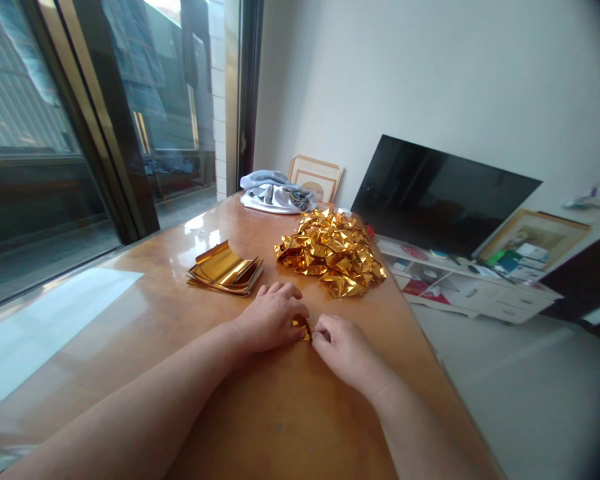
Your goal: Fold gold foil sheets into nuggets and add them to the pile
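Between my two hands is a small piece of folded gold foil paper [304, 328], mostly covered by fingers. My left hand [275, 316] is curled over its left side, the fingers bent down around it. From the right, my right hand [341, 345] pinches the edge of the same piece, its fingers closed. Just beyond my left hand lies a stack of flat gold foil sheets [224, 267], the top ones curling up. A heap of folded gold foil pieces [333, 250] sits past my right hand, shiny and angular.
The glossy wooden table [290, 413] reaches away from me, its right edge beside the heap. Folded clothes [275, 191] lie at its far end, near leaning picture frames [316, 177]. A television [440, 193] stands over a white cabinet [473, 290]. Glass sliding doors [100, 120] are at left.
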`<state>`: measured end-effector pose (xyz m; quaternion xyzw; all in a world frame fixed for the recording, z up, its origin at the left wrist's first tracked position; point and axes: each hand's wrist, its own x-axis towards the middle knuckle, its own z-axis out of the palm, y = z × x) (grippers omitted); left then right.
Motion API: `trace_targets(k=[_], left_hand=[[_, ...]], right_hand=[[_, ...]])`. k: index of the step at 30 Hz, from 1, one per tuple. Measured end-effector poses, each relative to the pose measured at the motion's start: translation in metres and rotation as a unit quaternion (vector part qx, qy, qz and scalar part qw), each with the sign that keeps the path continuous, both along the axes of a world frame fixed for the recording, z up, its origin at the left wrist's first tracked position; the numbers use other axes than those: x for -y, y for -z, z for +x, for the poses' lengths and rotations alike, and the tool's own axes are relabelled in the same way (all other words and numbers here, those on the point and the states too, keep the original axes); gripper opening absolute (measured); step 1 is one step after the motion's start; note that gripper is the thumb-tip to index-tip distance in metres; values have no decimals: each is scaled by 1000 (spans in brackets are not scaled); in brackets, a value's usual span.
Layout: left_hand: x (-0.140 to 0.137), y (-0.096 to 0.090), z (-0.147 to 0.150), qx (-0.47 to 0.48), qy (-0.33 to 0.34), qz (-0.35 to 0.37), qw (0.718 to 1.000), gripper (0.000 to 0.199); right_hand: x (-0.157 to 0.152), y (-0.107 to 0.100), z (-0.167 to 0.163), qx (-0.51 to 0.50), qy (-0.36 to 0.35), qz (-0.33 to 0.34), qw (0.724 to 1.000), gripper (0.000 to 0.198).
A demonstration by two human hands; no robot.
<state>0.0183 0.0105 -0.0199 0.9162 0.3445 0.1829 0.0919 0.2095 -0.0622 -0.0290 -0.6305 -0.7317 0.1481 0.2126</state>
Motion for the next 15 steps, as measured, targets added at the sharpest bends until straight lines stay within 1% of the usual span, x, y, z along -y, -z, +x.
trace_targets(k=[3, 6, 10, 15], left_hand=[[-2, -1, -1, -3, 5, -12, 1000, 25], [-4, -1, -2, -5, 12, -19, 1000, 25], [-6, 0, -4, -6, 18, -17, 1000, 27], [-7, 0, -4, -13, 22, -15, 1000, 25]], right_hand=[[-8, 10, 7, -53, 29, -18, 998, 17], [-14, 17, 11, -81, 55, -6, 995, 20], [-18, 24, 14, -99, 59, 3, 993, 21], [-19, 29, 13, -79, 47, -9, 996, 18]])
